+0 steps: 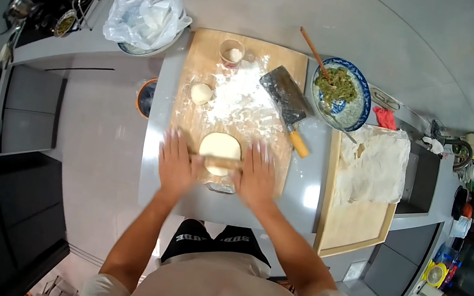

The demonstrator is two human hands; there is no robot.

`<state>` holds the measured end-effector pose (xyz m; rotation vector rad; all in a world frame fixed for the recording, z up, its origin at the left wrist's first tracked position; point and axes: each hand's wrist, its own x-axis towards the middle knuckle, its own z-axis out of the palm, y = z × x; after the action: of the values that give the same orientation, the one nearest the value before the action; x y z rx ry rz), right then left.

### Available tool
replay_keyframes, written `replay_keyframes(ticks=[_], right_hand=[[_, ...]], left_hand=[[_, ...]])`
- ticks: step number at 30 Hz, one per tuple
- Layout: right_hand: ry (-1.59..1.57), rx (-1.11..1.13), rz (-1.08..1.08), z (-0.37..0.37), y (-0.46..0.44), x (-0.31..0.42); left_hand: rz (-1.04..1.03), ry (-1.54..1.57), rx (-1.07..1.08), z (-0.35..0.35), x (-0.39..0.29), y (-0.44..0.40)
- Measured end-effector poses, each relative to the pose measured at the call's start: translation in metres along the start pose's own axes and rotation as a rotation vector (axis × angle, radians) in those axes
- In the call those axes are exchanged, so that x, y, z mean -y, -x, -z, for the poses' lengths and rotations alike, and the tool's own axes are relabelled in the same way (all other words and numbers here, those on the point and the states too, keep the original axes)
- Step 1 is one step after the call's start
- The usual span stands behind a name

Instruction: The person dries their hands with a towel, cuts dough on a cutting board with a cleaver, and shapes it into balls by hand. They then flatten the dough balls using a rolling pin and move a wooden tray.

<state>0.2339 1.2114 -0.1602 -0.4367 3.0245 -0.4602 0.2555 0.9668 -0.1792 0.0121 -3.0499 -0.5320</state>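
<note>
A flat round of dough (220, 145) lies near the front of the floured wooden board (203, 53). Across it runs a short wooden rolling pin (223, 163). My left hand (177, 161) rests palm down on the pin's left end, fingers stretched forward. At the right end my right hand (256, 175) presses in the same way, its fingers straight and not wrapped around the wood. A ball of dough (201, 93) sits farther back on the left. Behind it stands a small cup (231, 52) with white flour in it.
A cleaver (287, 95) lies at the board's right side. Beyond it stands a blue-rimmed bowl (357, 115) of green filling with chopsticks (314, 52). A wooden tray (355, 232) with a floury cloth is at right. A white plastic bag (146, 18) covers a bowl back left.
</note>
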Motion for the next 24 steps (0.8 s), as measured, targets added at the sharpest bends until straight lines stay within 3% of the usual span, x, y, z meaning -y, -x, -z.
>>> replay_keyframes(ticks=[2, 5, 7, 10, 15, 18, 19, 21, 23, 24], right_hand=[[-0.059, 0.092, -0.034, 0.005, 0.038, 0.009], [0.062, -0.021, 0.018, -0.002, -0.046, -0.004], [-0.006, -0.018, -0.085, -0.010, -0.123, -0.012], [-0.015, -0.122, -0.015, -0.012, -0.127, -0.012], [-0.033, 0.017, 0.058, 0.006, 0.014, -0.003], [-0.164, -0.044, 0.048, -0.016, 0.035, -0.022], [-0.149, -0.126, 0.062, -0.012, 0.033, -0.024], [-0.130, -0.209, 0.071, -0.002, 0.034, -0.024], [-0.093, -0.248, 0.169, 0.007, 0.037, -0.024], [-0.090, -0.247, 0.169, 0.008, 0.041, -0.025]], left_hand=[[-0.031, 0.026, 0.017, 0.004, 0.001, 0.016], [-0.009, -0.043, 0.018, 0.001, 0.003, -0.027], [0.056, -0.026, -0.053, -0.003, 0.005, -0.100], [0.098, 0.025, -0.072, -0.004, 0.009, -0.119], [-0.063, -0.039, 0.063, 0.005, -0.003, 0.008], [-0.129, 0.220, 0.076, 0.022, -0.013, -0.024], [-0.136, 0.220, 0.071, 0.022, -0.017, -0.042], [-0.157, 0.318, 0.258, 0.019, -0.029, -0.076], [-0.237, 0.236, 0.179, 0.019, -0.035, -0.091], [-0.098, 0.252, 0.345, 0.021, -0.036, -0.096]])
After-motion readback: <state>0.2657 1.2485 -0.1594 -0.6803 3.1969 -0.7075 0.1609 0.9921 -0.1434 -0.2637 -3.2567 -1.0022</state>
